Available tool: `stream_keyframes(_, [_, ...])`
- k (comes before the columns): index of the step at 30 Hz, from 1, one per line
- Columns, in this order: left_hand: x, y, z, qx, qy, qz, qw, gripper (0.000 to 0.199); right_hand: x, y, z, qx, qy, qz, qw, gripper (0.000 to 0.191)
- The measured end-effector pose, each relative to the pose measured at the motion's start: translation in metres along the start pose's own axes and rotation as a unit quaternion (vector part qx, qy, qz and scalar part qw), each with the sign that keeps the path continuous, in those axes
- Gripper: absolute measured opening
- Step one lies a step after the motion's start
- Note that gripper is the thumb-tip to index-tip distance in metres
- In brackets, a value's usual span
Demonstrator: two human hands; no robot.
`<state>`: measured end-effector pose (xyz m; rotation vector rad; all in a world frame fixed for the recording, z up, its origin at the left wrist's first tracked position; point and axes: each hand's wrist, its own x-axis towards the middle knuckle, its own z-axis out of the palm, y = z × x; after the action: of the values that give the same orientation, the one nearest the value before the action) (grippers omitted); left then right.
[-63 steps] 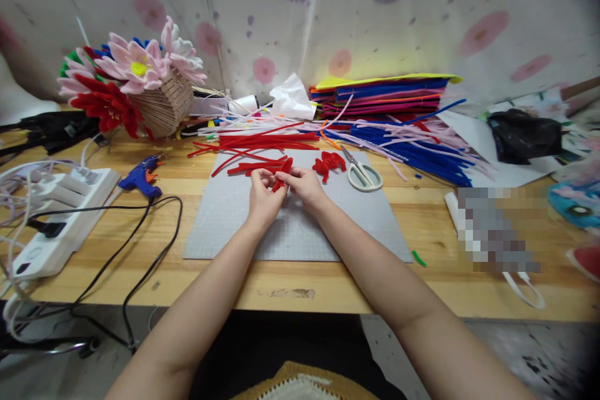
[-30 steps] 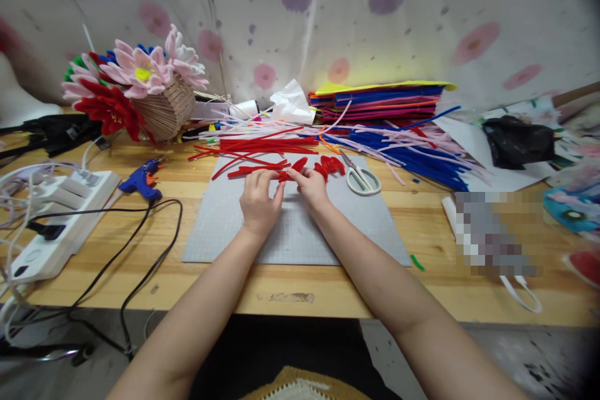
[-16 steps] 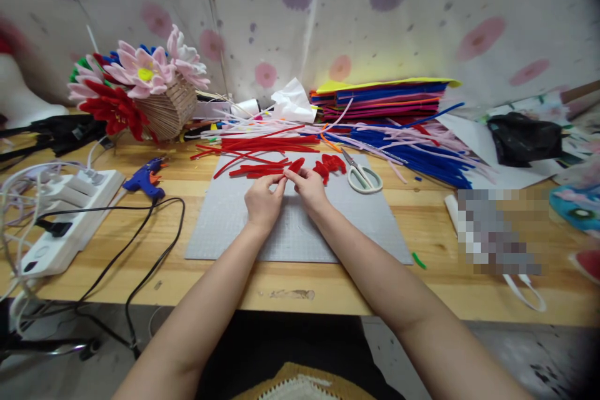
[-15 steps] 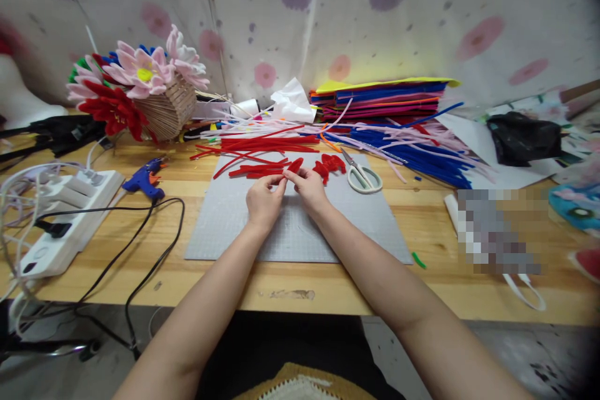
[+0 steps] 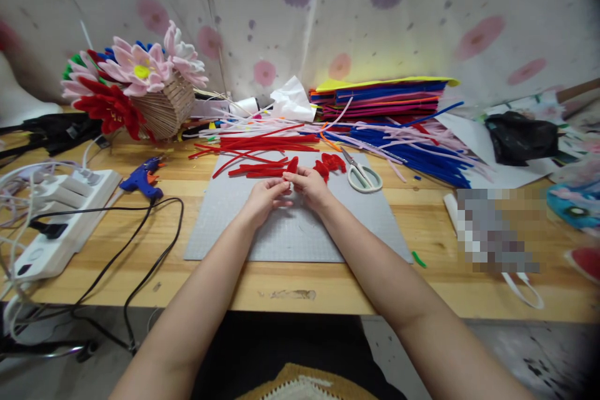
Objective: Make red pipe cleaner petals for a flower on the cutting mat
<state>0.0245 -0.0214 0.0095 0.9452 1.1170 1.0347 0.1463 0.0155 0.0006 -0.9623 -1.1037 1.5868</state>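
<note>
Above the grey cutting mat [image 5: 225, 231], my left hand [image 5: 266, 199] and my right hand [image 5: 309, 188] meet fingertip to fingertip. A bent red pipe cleaner [image 5: 293, 164] sticks up from my right fingers. My left thumb and index finger pinch its lower end, while the other left fingers are loosely spread; the end itself is mostly hidden. Just beyond lie straight red pipe cleaners [image 5: 257, 169]. Looped red pipe cleaner pieces [image 5: 334, 163] rest right of my right hand, beside scissors [image 5: 364, 178] with pale handles.
A blue glue gun [image 5: 143, 180] and a white power strip [image 5: 65, 231] with trailing cords are at left. Behind stands a basket of pipe cleaner flowers [image 5: 140, 69]. Blue pipe cleaners [image 5: 422, 159] and a stacked bundle [image 5: 384, 99] lie at the back right.
My left hand has turned and its lower fingers have spread out below the pinch. The red pipe cleaner stays between my hands, now more upright.
</note>
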Motion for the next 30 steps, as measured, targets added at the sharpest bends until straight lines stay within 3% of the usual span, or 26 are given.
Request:
stream_keyframes(2, [-0.001,-0.004,0.004,0.188,0.094,0.124,0.970,0.021,0.001,0.002,0.003,0.000,0.071,-0.008,0.997,0.026])
stream_keyframes(4, [-0.001,-0.008,0.008,0.368,0.172,0.217,0.888,0.019,0.002,0.004,0.006,0.002,0.128,-0.009,0.992,0.026])
stream_keyframes(6, [0.000,-0.010,0.011,0.480,0.207,0.258,0.813,0.014,0.001,0.006,0.009,-0.002,0.161,-0.012,0.987,0.027])
stream_keyframes(7, [0.001,-0.011,0.012,0.511,0.214,0.267,0.789,0.014,0.001,0.006,0.011,-0.003,0.171,-0.013,0.985,0.027])
stream_keyframes(10, [0.001,-0.012,0.012,0.543,0.211,0.279,0.764,0.019,0.000,0.006,0.012,0.001,0.187,-0.010,0.982,0.028])
stream_keyframes(12, [0.001,-0.012,0.012,0.530,0.203,0.279,0.775,0.022,0.000,0.006,0.011,0.006,0.184,-0.009,0.983,0.029])
stream_keyframes(14, [0.001,-0.012,0.011,0.485,0.200,0.260,0.810,0.022,0.001,0.006,0.008,0.002,0.165,-0.014,0.986,0.030])
stream_keyframes(16, [0.002,-0.010,0.010,0.385,0.187,0.207,0.880,0.020,0.002,0.006,0.004,-0.012,0.122,-0.017,0.992,0.029])
stream_keyframes(18, [0.003,-0.006,0.007,0.230,0.147,0.110,0.956,0.016,0.001,0.004,-0.001,-0.032,0.055,-0.008,0.998,0.028])
stream_keyframes(20, [0.003,-0.001,0.004,0.081,0.086,0.005,0.993,0.012,0.001,0.001,-0.006,-0.046,-0.016,0.008,0.999,0.028])
stream_keyframes(23, [0.002,0.004,-0.001,-0.027,0.021,-0.065,0.997,0.015,0.000,-0.004,-0.010,-0.036,-0.088,0.035,0.995,0.029])
stream_keyframes(26, [0.001,0.004,-0.003,-0.035,0.012,-0.045,0.998,0.019,0.000,-0.006,-0.012,-0.017,-0.108,0.058,0.992,0.028])
stream_keyframes(30, [0.003,0.000,-0.005,-0.018,-0.019,0.003,1.000,0.030,-0.001,-0.004,-0.009,0.002,-0.081,0.064,0.995,0.029])
